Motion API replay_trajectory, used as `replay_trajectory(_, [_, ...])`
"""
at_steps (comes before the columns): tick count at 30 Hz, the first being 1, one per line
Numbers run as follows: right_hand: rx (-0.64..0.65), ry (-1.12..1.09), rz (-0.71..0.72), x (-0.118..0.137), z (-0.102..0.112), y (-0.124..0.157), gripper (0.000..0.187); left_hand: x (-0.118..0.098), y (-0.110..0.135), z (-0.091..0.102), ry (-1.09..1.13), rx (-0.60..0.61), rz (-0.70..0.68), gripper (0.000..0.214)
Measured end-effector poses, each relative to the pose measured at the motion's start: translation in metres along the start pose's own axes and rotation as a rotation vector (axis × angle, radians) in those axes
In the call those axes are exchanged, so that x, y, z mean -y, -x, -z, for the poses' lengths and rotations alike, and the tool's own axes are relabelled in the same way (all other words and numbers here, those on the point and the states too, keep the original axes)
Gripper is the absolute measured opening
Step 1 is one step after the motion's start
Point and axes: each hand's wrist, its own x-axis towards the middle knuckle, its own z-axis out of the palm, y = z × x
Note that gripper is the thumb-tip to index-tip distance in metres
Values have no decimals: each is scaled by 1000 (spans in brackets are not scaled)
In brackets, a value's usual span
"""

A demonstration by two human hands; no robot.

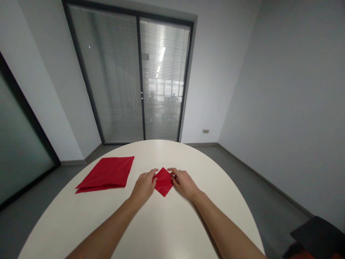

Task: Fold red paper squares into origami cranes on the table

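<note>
1. Grey-framed glass doors (pixel 134 79) with lowered blinds, at the far end of the room, beyond the table.
2. White oval table (pixel 167 226), reaching from the near edge of the view out towards the doors; both forearms stretched over it from the near side.
3. Dark seat (pixel 318 233) at the near right corner, on the floor, well apart from the table edge.
4. Stack of flat red sheets (pixel 107 173) on the left part of the table, far-left of the left hand, near it but not touching.
5. Left hand (pixel 144 187), palm down on the table, thumb and curled fingertips closed narrowly on the left edge of the folded red piece.
6. Right hand (pixel 183 183), palm down as well, thumb and fingertips drawn close together on the right corner of the same piece.
7. Folded red piece (pixel 163 181), small and diamond-shaped, lying flat about mid-table between the two hands, touched by both, one point towards the near side.
8. Wall socket (pixel 205 131), low on the far wall, right of the doors.
</note>
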Motion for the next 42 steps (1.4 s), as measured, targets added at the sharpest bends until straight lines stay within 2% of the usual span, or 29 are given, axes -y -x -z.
replay_trajectory(6, [-24,54,49,2,1,1,39,-2,1,2,58,-2,-15,41])
replay_trajectory(11, [7,146,71,11,-2,0,34,0,1,0,20,31,-45,33])
replay_trajectory(14, [84,112,93,20,-4,2,42,4,1,-3,17,33,-80,33])
replay_trajectory(19, [312,43,47,31,-3,6,65,7,0,-6,-2,74,-106,35])
replay_trajectory(23, [378,16,24,30,0,6,72,8,1,-8,-32,99,-112,41])
replay_trajectory(29, [344,-26,44,27,-2,6,80,3,4,-3,-13,293,-138,53])
replay_trajectory(39, [291,-44,60,21,-3,8,83,5,6,-6,-36,230,-115,50])
replay_trajectory(42, [239,-48,65,20,-1,8,73,7,6,-7,-44,223,-112,49])
